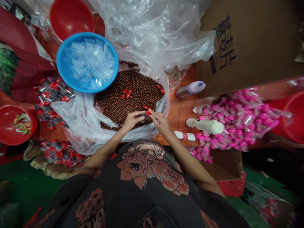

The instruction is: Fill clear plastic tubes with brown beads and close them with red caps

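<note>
My left hand (133,119) and my right hand (160,121) meet over the near edge of a heap of small brown beads (125,98) lying in an open clear plastic bag (80,123). The right hand's fingertips pinch a small red cap-like piece (148,111). The left hand's fingers are curled close beside it; whether they hold a bead or touch the piece is too small to tell. A few more red pieces (126,93) lie on top of the beads.
A blue bowl (62,60) of clear plastic pieces sits behind the beads, a red bowl (71,17) further back. Red-capped packets (53,91) pile at the left by another red bowl (6,133). Pink-capped packets (239,118), bottles (205,125) and a cardboard box (249,44) stand right.
</note>
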